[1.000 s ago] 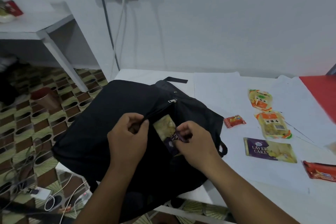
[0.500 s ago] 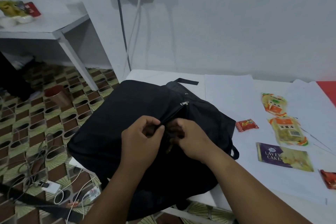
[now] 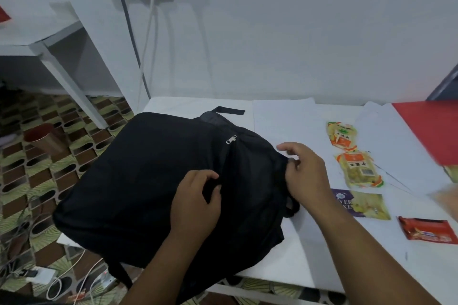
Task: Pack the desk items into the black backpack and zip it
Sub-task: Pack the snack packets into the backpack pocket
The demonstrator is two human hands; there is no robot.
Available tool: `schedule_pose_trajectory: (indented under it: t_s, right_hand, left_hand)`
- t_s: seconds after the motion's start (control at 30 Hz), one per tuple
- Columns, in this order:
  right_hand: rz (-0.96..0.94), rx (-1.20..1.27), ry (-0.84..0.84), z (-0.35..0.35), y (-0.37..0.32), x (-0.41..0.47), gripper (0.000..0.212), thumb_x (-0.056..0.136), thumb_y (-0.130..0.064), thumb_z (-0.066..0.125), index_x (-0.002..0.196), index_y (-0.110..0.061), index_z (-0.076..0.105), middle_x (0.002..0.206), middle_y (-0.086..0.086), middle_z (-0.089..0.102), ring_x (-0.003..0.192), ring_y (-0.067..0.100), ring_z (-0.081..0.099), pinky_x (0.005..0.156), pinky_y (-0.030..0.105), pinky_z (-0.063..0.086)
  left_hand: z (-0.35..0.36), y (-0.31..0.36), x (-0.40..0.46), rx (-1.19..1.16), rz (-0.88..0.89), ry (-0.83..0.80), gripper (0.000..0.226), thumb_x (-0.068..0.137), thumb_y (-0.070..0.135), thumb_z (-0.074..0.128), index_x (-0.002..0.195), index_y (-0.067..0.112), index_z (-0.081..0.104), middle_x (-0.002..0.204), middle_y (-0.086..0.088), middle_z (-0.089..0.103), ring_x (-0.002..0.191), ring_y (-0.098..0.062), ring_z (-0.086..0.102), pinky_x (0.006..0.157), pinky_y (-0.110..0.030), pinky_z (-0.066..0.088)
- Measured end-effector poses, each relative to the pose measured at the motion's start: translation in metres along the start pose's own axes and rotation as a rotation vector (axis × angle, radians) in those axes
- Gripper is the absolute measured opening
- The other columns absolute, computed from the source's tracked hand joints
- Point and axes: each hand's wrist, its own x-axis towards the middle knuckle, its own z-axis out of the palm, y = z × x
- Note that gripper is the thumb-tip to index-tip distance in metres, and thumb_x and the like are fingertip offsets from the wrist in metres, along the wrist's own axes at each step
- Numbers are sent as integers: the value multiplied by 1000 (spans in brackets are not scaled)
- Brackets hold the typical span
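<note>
Change: right hand (image 3: 303, 176) has left the zip opening and moved rightward to the bag's edge.
Left hand (image 3: 195, 203): pinching fabric beside the zipper.
Right fingers: loosely curled, holding nothing I can make out.
Black backpack (image 3: 138, 181): soft, slack, on the desk's (image 3: 309, 250) left corner.
Next: glossy purple layer cake packet (image 3: 364, 204), flat, just right of the right hand.

Purple packet (image 3: 360, 204) reads, partly hidden, "YER", "KE".

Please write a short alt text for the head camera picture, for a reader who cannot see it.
Two hands work on a black backpack lying on a white table: the left hand grips its zipper seam, the right hand touches its right edge. Four snack packets lie to the right.
</note>
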Motion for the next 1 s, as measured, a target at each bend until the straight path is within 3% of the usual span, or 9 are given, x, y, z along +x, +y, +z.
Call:
schedule_pose_trajectory:
  t_s: [0.1,0.23,0.3,0.4,0.5,0.57,0.73,0.93,1.0]
  right_hand:
    - [62,-388,-159,-11,38,12,46,91,3,49,130,-18,58,138,-2,54,133,25,43,102,40,40]
    - [89,-568,-220,-5,55,10,35,82,5,47,90,-26,62,98,-10,59,113,31,48,75,34,31]
    - [119,-531,-130,-4,56,9,36,76,5,52,76,-30,59,82,-10,59,98,33,54,69,33,34]
    - [96,-280,33,-4,51,5,28,83,-7,69,97,-31,66,94,-5,66,95,27,59,75,39,51]
    - [89,47,142,-5,21,-6,37,88,-21,72,121,-30,58,111,-8,58,98,13,58,82,27,50]
    - [13,109,155,-2,-8,-11,27,86,-25,75,109,-29,61,104,-11,60,92,7,59,79,20,47]
    - [13,166,-92,26,-62,-25,24,79,-32,83,72,-23,62,66,-9,65,62,5,58,58,12,43]
    - [75,143,-277,62,-71,-33,13,87,-18,74,86,-26,64,75,-6,70,64,2,66,63,20,55]
    - [83,155,-308,68,-67,-33,17,90,-12,69,93,-27,62,78,-8,71,69,-3,65,64,12,51]
  left_hand:
    - [20,-9,-8,94,75,39,28,78,16,81,103,21,68,103,7,55,91,-13,50,73,-30,51]
    - [24,-16,-12,116,75,35,40,71,21,88,105,21,68,107,4,52,95,-15,46,78,-34,49]
    - [25,-15,-12,108,91,58,37,73,12,85,105,19,68,105,4,53,93,-15,47,78,-32,48]
    - [22,-15,-12,59,92,110,26,80,6,79,101,18,68,101,6,59,89,-15,53,76,-32,50]
    - [11,-7,-6,-148,-89,136,23,86,2,73,94,23,67,91,11,67,84,-8,62,76,-23,51]
    - [1,-1,1,-317,-268,140,26,88,-1,70,87,25,66,83,10,68,78,-1,64,70,-10,48]
    - [-23,2,14,-533,-385,123,26,88,-1,68,87,25,68,82,11,69,79,-4,65,74,-24,52]
    - [-43,11,17,-563,-310,145,25,88,-3,69,88,22,68,82,12,68,79,-1,64,73,-17,51]
    - [-46,12,17,-551,-301,138,24,88,-3,69,88,22,68,81,15,68,78,0,64,72,-16,51]
